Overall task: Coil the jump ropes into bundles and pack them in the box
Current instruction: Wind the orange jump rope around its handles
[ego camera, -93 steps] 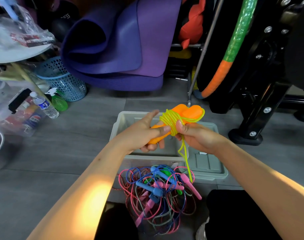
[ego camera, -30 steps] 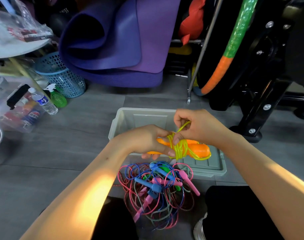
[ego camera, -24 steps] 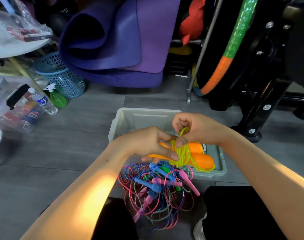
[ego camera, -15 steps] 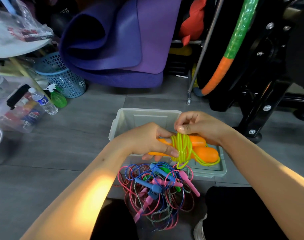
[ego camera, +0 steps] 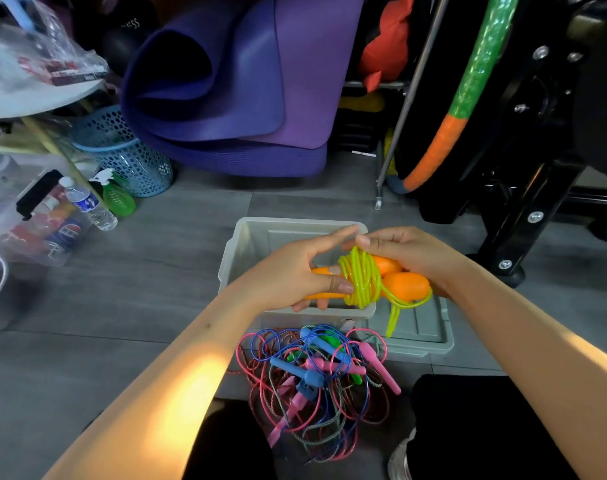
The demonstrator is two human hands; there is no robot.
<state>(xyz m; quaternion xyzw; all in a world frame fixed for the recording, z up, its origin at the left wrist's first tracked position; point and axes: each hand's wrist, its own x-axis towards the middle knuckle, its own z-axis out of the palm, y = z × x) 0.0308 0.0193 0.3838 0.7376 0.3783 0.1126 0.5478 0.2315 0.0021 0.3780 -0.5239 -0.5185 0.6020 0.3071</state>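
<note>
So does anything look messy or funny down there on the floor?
Yes. The pile of pink, blue and green jump ropes lies tangled on the grey floor in front of the clear plastic box, not coiled yet. A loose end of the yellow-green rope with orange handles dangles below the hands.

Dim indoor scene with dark upper corners. A warm patch of light falls across the left forearm (ego camera: 177, 386). Wide-angle bending curves the edges, and the left border is blurred.
</note>
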